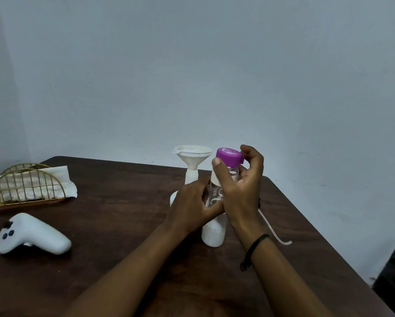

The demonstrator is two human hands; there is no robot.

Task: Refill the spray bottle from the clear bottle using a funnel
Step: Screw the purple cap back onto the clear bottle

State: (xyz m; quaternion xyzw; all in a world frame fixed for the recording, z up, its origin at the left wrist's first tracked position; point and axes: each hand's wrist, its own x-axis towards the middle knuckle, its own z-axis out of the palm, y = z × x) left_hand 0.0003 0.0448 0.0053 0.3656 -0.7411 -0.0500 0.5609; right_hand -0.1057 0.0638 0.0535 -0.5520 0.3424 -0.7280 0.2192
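Observation:
The clear bottle (213, 234) stands on the dark wooden table (114, 225), with white liquid in its lower part and a purple cap (229, 156) on top. My left hand (192, 205) grips the bottle's middle. My right hand (240, 186) curls round the neck, its fingers on the purple cap. Just behind and to the left, a white funnel (193, 155) sits in the neck of the white spray bottle (191, 177), whose body is mostly hidden by my left hand. A thin white tube (275, 234), partly hidden by my right arm, lies on the table to the right.
A white hand controller (31, 234) lies at the left near the front. Behind it a gold wire holder with white napkins (29, 186) stands near the table's left edge. The table's right edge runs diagonally close to my right arm. A plain wall stands behind.

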